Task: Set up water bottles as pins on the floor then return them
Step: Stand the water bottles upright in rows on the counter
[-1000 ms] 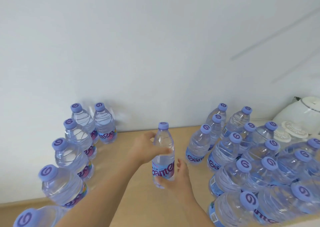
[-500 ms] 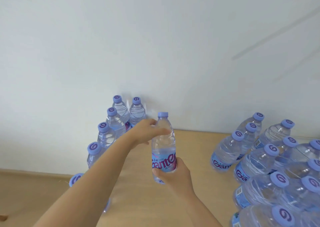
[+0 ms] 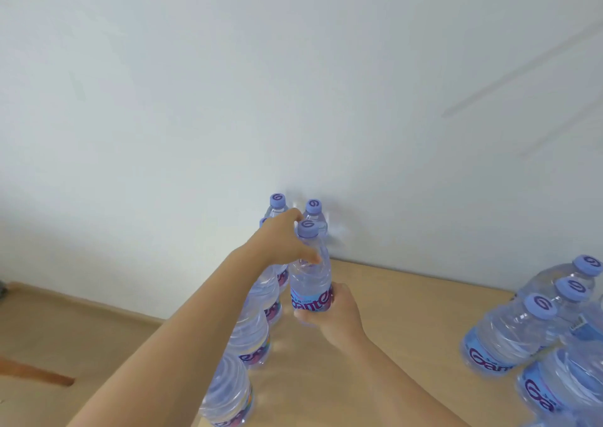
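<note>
at the middle of the wooden desk, close to the white wall, a water bottle was up and held by both hands. it stood upright, purple cap on top, blue and purple label facing the camera. the left hand came in from the lower left and gripped the shoulder of the bottle just under the cap, thumb across the front, fingers curled round the far side. the right hand had the base, fingers wrapped round the label band from below. whether the bottle touched the desk could not be told, the right hand covered its bottom.

just left of it ran a row of bottles, lined from the wall toward the camera, partly hidden by the left forearm. two more purple caps showed behind the held bottle against the wall. over at the right edge sat a cluster of bottles, well apart from the hands. left of the desk, lower down, lay the wooden floor.
</note>
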A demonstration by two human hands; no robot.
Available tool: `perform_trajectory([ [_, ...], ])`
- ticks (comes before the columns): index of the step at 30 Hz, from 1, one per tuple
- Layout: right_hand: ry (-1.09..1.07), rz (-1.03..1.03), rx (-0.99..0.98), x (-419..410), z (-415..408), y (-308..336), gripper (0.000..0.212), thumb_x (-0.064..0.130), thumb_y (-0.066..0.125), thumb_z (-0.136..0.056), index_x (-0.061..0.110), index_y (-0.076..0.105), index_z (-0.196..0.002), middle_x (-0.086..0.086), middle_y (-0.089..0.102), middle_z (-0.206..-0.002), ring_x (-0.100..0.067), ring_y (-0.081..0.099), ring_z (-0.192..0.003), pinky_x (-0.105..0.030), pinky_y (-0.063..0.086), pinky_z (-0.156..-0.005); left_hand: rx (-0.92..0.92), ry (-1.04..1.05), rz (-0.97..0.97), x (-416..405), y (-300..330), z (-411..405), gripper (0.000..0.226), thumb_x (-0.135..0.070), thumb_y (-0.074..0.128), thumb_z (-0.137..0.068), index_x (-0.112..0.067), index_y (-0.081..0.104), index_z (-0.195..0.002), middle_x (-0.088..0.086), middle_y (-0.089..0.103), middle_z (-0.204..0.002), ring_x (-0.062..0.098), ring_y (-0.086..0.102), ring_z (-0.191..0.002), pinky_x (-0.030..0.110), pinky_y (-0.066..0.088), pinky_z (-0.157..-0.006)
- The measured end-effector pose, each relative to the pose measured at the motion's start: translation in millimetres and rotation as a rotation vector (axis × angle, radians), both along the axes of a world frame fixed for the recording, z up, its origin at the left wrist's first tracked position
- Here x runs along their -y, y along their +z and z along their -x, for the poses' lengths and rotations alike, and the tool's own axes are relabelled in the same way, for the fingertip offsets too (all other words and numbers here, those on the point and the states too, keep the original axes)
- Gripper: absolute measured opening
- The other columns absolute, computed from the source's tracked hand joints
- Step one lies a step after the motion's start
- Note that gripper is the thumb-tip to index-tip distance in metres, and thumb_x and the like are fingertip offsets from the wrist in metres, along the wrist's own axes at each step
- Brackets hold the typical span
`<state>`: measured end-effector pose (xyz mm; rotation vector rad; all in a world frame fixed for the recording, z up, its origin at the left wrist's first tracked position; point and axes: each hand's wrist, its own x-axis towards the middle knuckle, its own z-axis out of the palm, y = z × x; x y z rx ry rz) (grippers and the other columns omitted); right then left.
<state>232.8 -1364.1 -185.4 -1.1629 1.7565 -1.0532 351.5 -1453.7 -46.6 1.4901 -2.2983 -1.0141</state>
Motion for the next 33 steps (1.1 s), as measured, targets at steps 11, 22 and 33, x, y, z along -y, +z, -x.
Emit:
perform_trajectory([
  [11, -0.056, -0.024, -0.118, 47.8, 2.8, -35.2, 0.042, 0.019, 0.085, -0.053, 0.009, 0.067, -0.089, -0.01, 0.066, -0.09, -0.025, 0.065, -0.087, -0.038, 0.054, -0.073, 0.385, -0.15, 0.233, 47.1, -10.0, 14.3, 0.032, -0.039, 0.069, -0.076, -0.015, 0.048, -0.073, -0.003, 0.043, -0.065, 0.019, 0.045, -0.066, 0.025, 0.028, -0.05],
  [22, -0.165, 0.019, -0.198, 65.3, -6.6, -46.4, 0.054, 0.023, 0.088, -0.054, 0.009, 0.064, -0.101, -0.004, 0.058, -0.094, -0.02, 0.056, -0.092, -0.034, 0.049, -0.079, 0.498, -0.249, 0.384, 60.8, -10.1, 26.5, 0.033, -0.043, 0.069, -0.074, -0.018, 0.047, -0.067, -0.006, 0.044, -0.063, 0.008, 0.036, -0.054, 0.023, 0.024, -0.047],
  [33, 0.072, -0.208, -0.5, 27.3, 9.7, -33.2, 0.072, 0.03, 0.067, -0.079, 0.012, 0.03, -0.138, -0.006, 0.036, -0.132, -0.025, 0.03, -0.123, -0.025, 0.026, -0.101, 0.517, -0.279, 0.562, 15.3, 1.5, 50.4, 0.041, -0.034, 0.063, -0.08, -0.013, 0.051, -0.113, 0.003, 0.055, -0.11, 0.023, 0.044, -0.101, 0.031, 0.035, -0.078],
])
